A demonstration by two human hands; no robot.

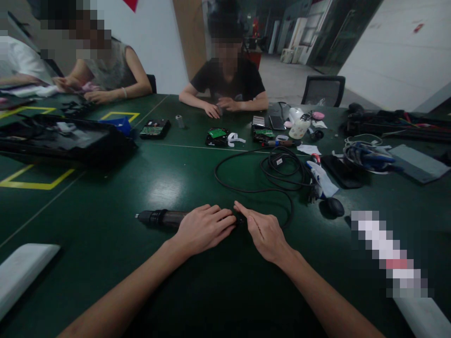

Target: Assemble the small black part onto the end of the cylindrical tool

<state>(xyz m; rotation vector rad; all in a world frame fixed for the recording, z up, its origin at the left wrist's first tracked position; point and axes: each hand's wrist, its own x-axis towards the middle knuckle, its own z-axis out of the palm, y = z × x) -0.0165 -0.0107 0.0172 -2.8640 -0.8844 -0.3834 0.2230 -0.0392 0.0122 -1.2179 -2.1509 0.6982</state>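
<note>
A dark, corded electric screwdriver [167, 218] lies sideways on the green table, its bit end pointing left. My left hand [206, 226] is laid over its rear half with the fingers curved around the body, hiding that part. Just right of it, by the tool's cord end, is my right hand [266, 234]. Its fingers are stretched out towards the left hand, and nothing shows in them. The black cord [291, 206] runs from behind my right hand up to a loose coil with a plug.
Across the table [116, 263] sit several people. Opened devices with green circuit boards [218, 134] lie before the person opposite. A black tray [63, 141] stands left. On the right are a black mouse-like object [331, 207], a dark phone-like slab [341, 171] and bundled cables [369, 157].
</note>
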